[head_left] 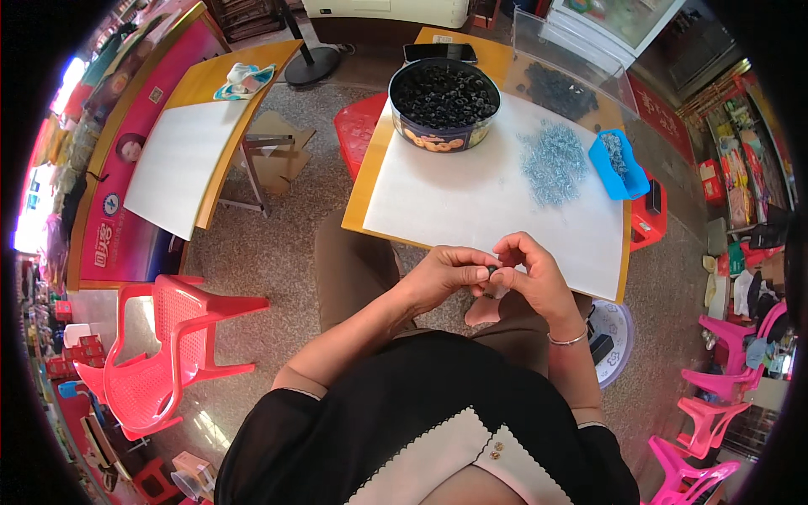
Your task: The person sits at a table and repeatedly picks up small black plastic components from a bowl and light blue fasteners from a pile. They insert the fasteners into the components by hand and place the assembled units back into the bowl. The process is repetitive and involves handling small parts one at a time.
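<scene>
Over my lap, at the table's near edge, my left hand (pixel 442 278) pinches a small round black piece (pixel 491 269) between thumb and fingertips. My right hand (pixel 539 278) meets it there, its thumb and fingertips closed at the same piece; whether it holds a second tiny part is hidden. Ahead on the white-covered table (pixel 421 198) stands a round tin (pixel 442 137) heaped with small black rings. To its right lies a loose pile of small clear, bluish pieces (pixel 554 164). A blue plastic basket (pixel 621 172) beside the pile holds more such pieces.
A clear plastic box (pixel 572 63) with dark pieces by it lies at the far right of the table. Behind the tin lies a black phone (pixel 439 53). A red stool (pixel 358 126), a pink chair (pixel 177 337) and a second table (pixel 181 151) stand to the left.
</scene>
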Tool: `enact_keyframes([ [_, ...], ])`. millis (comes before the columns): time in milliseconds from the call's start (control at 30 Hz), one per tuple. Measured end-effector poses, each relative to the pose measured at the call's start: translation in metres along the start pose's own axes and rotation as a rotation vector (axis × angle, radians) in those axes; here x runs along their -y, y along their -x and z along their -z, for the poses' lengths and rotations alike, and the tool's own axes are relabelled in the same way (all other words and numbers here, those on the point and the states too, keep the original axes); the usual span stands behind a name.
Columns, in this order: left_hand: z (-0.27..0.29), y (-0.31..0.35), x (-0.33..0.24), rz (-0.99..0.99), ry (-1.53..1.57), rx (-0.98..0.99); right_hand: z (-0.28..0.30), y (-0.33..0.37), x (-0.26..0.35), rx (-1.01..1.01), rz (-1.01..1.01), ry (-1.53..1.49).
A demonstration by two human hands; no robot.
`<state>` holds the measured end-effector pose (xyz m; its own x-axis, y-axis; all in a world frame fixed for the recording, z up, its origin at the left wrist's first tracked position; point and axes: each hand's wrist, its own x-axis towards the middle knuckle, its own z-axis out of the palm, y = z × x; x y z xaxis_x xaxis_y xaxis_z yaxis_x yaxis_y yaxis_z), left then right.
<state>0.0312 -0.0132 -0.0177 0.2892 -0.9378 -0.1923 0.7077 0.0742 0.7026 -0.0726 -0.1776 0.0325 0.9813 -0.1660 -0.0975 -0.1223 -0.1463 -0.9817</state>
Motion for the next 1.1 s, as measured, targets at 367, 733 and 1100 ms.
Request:
enact_keyframes([
  [367, 0.019, 0.002, -0.014, -0.068, 0.207, -0.108, 0.025, -0.164, 0.025, -0.301, 0.263, 0.455],
  [733, 0.041, 0.004, -0.021, -0.098, 0.257, -0.128, 0.019, -0.282, -0.005, -0.025, 0.176, 1.189],
  [1100, 0.037, 0.003, -0.025, -0.132, 0.278, -0.185, 0.04, -0.252, 0.004, -0.034, 0.108, 0.062],
])
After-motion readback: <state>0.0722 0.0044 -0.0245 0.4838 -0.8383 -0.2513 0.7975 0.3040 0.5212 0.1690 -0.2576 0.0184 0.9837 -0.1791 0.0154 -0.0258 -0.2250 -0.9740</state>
